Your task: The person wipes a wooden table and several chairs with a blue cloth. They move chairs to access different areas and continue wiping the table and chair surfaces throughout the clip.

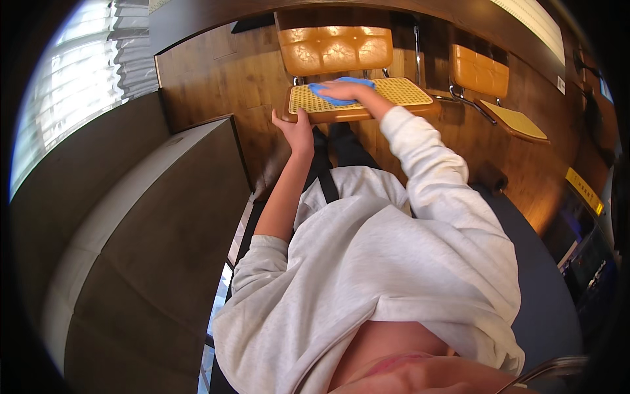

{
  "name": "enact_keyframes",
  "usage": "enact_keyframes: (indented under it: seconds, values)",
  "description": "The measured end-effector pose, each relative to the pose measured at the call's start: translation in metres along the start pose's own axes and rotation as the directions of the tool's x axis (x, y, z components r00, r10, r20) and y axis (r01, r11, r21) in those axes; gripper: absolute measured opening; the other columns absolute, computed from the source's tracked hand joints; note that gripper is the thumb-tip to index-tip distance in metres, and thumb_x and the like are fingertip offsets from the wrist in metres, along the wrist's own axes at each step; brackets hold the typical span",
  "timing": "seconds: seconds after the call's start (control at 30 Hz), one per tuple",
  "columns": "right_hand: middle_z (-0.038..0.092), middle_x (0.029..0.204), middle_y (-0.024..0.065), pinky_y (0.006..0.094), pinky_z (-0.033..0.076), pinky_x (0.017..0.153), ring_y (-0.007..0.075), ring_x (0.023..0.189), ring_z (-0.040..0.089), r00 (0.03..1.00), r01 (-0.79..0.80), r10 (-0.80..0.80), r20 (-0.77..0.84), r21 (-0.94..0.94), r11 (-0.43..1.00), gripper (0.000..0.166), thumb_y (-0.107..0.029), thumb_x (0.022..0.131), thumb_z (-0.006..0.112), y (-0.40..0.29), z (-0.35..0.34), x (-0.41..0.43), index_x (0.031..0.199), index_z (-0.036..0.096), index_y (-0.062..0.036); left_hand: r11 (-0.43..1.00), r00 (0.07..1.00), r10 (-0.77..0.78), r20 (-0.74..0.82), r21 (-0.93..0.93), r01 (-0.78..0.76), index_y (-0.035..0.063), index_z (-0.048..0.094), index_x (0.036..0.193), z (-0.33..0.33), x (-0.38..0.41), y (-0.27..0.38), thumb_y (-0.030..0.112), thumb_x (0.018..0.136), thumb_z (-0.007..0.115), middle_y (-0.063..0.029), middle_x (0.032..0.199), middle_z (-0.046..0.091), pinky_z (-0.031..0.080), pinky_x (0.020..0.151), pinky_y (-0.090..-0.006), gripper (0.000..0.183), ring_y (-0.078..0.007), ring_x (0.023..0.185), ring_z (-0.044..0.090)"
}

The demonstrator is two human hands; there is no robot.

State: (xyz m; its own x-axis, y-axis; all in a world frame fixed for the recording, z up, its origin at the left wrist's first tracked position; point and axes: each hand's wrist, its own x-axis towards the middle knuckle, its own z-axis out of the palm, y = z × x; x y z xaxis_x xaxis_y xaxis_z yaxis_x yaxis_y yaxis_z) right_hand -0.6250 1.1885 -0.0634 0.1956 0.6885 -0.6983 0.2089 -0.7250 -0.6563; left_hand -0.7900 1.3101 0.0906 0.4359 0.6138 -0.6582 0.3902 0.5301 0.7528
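Before me stands a chair with a tufted tan leather-look backrest [338,50] and a woven cane seat [398,93] in a brown frame. My right hand [342,90] lies on a blue cloth [352,82], pressing it against the left half of the seat. The cloth sticks out around the hand. At the seat's front left corner is my left hand [297,129], gripping the frame with its thumb and fingers spread along the edge.
A second chair with a tan backrest [480,71] and cane seat [514,119] stands to the right. Behind both chairs runs a dark counter [206,22]. A grey panelled partition [162,207] rises at my left, below a curtained window [83,64]. The floor [256,93] is wood.
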Motion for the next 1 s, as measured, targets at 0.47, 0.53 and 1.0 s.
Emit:
enact_keyframes:
  seconds: [0.47, 0.53, 1.0]
  values:
    - [0.068, 0.134, 0.0214, 0.0409, 0.051, 0.103, 0.0357, 0.122, 0.067, 0.544, -0.736, 0.768, -0.338, 0.249, 0.63, 0.066, -0.056, 0.082, 0.062, 0.097, -0.086, -0.23, 0.129, 0.072, -0.0104, 0.859, 0.927, -0.336, 0.169, -0.348, 0.375, 0.0045, 0.036, 0.145, 0.009, 0.008, -0.039, 0.027, 0.096, 0.073, -0.0213, 0.135, 0.056, 0.063, 0.088, -0.0505, 0.065, -0.0359, 0.111, 0.067]
    - [0.069, 0.132, 0.0199, 0.0409, 0.051, 0.102, 0.0349, 0.121, 0.067, 0.523, -0.73, 0.778, -0.349, 0.288, 0.62, 0.061, -0.053, 0.083, 0.06, 0.08, -0.083, -0.229, 0.127, 0.074, -0.0114, 0.851, 0.902, -0.281, 0.329, -0.348, 0.392, -0.0014, 0.048, 0.138, 0.007, 0.0, -0.043, 0.029, 0.097, 0.073, -0.0225, 0.127, 0.063, 0.062, 0.092, -0.0525, 0.057, -0.0386, 0.112, 0.069]
    - [0.065, 0.131, 0.0116, 0.0524, 0.039, 0.111, 0.0295, 0.127, 0.058, 0.465, -0.546, -0.097, -0.88, -0.371, 0.751, 0.047, -0.044, 0.097, 0.058, -0.026, 0.063, -0.262, 0.134, 0.066, -0.0171, 0.932, 0.907, -0.228, 0.353, -0.189, 0.308, -0.0087, 0.047, 0.134, -0.011, 0.013, -0.044, 0.021, 0.096, 0.069, -0.0224, 0.127, 0.058, 0.063, 0.094, -0.0491, 0.053, -0.0384, 0.105, 0.068]
